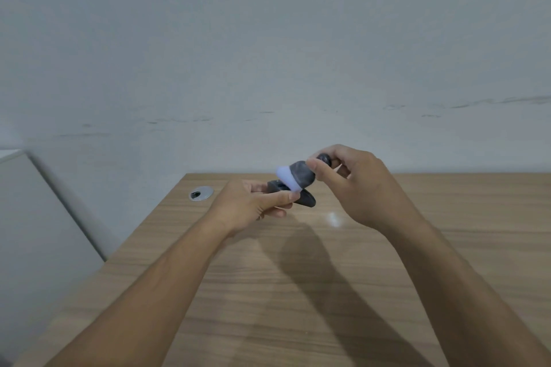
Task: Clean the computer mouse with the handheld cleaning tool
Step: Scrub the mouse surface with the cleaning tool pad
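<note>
My left hand [253, 202] holds a dark computer mouse [307, 198] above the wooden desk [298, 277], fingers wrapped around its near side so only its two ends show. My right hand [354, 185] grips a dark grey handheld cleaning tool [302, 176] with a white brush head. The brush head presses down against the top of the mouse. The tool's rounded handle end pokes out between my right fingers.
A round metal cable grommet [201, 193] sits in the desk near its far left corner. A grey wall rises just behind the desk's far edge. A pale cabinet side [35, 217] stands left of the desk.
</note>
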